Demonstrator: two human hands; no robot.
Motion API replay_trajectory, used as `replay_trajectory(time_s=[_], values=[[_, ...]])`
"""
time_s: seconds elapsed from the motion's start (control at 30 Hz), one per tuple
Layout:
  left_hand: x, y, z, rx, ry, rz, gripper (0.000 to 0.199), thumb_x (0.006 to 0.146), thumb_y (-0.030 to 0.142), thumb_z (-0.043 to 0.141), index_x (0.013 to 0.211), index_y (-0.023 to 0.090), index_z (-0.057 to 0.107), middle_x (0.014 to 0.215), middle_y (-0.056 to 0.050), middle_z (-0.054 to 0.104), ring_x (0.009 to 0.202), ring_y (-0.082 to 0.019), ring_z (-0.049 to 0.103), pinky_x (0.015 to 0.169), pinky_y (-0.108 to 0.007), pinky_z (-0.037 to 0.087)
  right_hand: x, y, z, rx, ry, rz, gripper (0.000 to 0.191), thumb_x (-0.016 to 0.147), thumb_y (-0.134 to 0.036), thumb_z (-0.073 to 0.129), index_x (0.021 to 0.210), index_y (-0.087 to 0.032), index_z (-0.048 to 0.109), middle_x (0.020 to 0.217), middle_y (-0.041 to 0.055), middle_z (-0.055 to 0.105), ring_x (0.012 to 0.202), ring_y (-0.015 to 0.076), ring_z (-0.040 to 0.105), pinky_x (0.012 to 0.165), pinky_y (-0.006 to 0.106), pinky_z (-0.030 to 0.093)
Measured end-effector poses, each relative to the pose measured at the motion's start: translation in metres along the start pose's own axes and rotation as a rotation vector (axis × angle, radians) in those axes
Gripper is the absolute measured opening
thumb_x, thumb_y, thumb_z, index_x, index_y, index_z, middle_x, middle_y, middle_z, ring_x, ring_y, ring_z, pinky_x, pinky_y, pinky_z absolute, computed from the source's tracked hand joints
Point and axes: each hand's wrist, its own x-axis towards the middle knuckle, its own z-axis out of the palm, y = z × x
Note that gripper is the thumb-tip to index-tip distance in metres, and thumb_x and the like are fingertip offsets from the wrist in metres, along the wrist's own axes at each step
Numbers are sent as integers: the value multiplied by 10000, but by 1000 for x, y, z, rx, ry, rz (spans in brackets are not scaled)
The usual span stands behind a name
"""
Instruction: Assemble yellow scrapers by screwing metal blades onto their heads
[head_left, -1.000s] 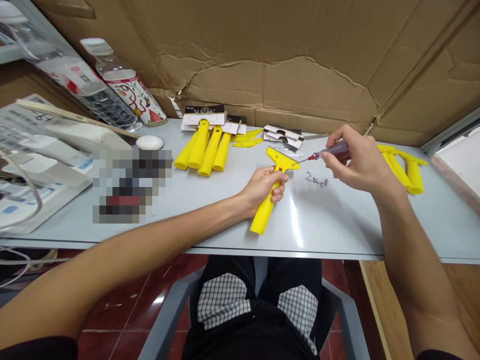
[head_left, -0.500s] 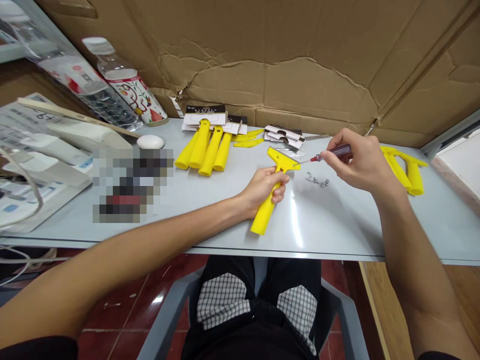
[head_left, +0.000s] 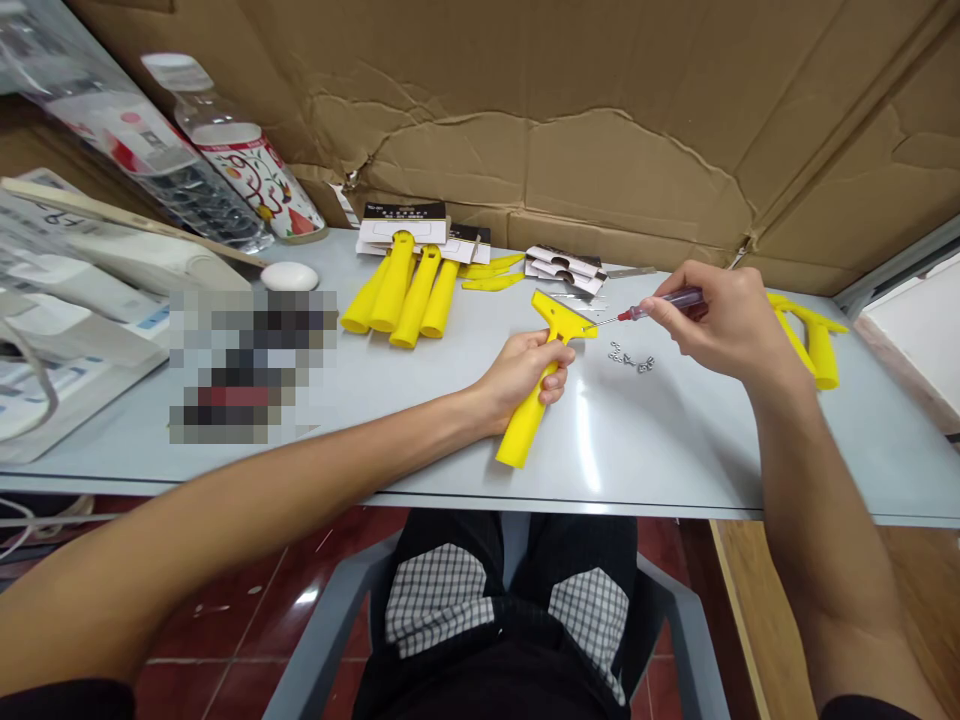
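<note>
My left hand [head_left: 531, 378] is wrapped round the handle of a yellow plastic scraper [head_left: 523, 430], its wide head pointing away from me. In my right hand [head_left: 720, 315] is a screwdriver [head_left: 667, 302] with a dark translucent handle and a red collar. The tip of its thin shaft meets the right part of the scraper head, near a small hole. Just right of the scraper lies a little pile of screws [head_left: 631, 358] on the table. Thin metal blades [head_left: 577, 300] rest behind the scraper head.
Several yellow handles [head_left: 412, 305] with black-and-white cards [head_left: 403, 232] lie left at the back, beside thin yellow pieces [head_left: 491, 272]. Folded cards [head_left: 566, 268] sit behind the blades. More yellow scrapers [head_left: 823, 350] are at right. Bottles [head_left: 259, 180] and a white oval object [head_left: 289, 276] stand left. Cardboard [head_left: 637, 160] forms the back wall.
The view has shifted slightly. Both hands keep their holds, and the screwdriver tip stays at the same spot on the scraper head.
</note>
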Motion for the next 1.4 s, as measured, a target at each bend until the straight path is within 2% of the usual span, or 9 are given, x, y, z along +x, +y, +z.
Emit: replay_trajectory(time_s=[0.1, 0.23, 0.37, 0.5, 0.67, 0.77, 0.9, 1.1, 1.4], values=[[-1, 0, 0, 0, -7, 0, 216, 879, 23, 645, 774, 181, 541, 602, 67, 460, 420, -30, 372, 377, -167, 279, 1, 1, 1, -73, 31, -24, 263, 985, -408, 689, 780, -269, 600, 583, 7, 626, 520, 198, 554, 601, 402, 450], [0, -1, -1, -2, -12, 8, 221, 880, 18, 647, 769, 179, 544, 602, 63, 461, 420, -32, 379, 375, -175, 266, -2, -2, 0, 25, 15, -70, 165, 894, -299, 741, 980, -286, 600, 688, -14, 668, 548, 200, 578, 567, 380, 456], [1, -1, -1, 7, -9, -9, 236, 895, 14, 624, 753, 182, 539, 561, 67, 427, 409, -36, 369, 377, -178, 254, -1, -2, 1, 61, -6, -54, 130, 929, -333, 715, 878, -267, 615, 662, -5, 676, 553, 195, 608, 583, 368, 476], [0, -1, 0, 1, -17, 5, 225, 891, 2, 623, 770, 175, 548, 594, 62, 449, 416, -34, 382, 370, -180, 253, 2, 3, 2, -68, 53, -31, 286, 971, -432, 697, 757, -256, 625, 582, -3, 627, 514, 180, 541, 615, 384, 447], [-1, -1, 0, 1, -12, 1, 236, 892, 1, 626, 759, 177, 544, 597, 64, 439, 417, -33, 379, 367, -180, 257, -2, 1, 0, 18, -19, -64, 148, 907, -326, 740, 1003, -286, 633, 756, 4, 729, 585, 204, 626, 582, 374, 476], [0, -1, -1, -5, -5, 4, 252, 889, -2, 627, 736, 176, 536, 612, 56, 450, 424, -30, 382, 371, -177, 262, -2, 1, -1, 22, -13, -71, 120, 931, -362, 724, 905, -277, 643, 699, 9, 713, 573, 207, 627, 567, 365, 470], [1, -1, -1, 18, -20, 4, 270, 893, -3, 617, 710, 175, 529, 584, 56, 438, 422, -32, 381, 370, -174, 259, 0, 3, 1, -74, 44, -48, 292, 976, -429, 696, 749, -259, 624, 575, 6, 634, 518, 185, 567, 584, 367, 441], [1, -1, -2, 30, -22, -5, 262, 908, 10, 611, 734, 183, 520, 583, 59, 440, 418, -34, 385, 374, -176, 259, -1, 1, -1, -22, -4, -57, 153, 902, -350, 760, 968, -268, 649, 677, -14, 687, 555, 190, 606, 563, 355, 462], [3, -2, -2, 25, -4, -21, 268, 901, 9, 610, 727, 189, 512, 571, 61, 427, 415, -35, 373, 379, -178, 256, -1, 5, -1, -110, -32, -2, 273, 944, -507, 758, 805, -272, 739, 595, 25, 659, 558, 203, 605, 566, 365, 414]])
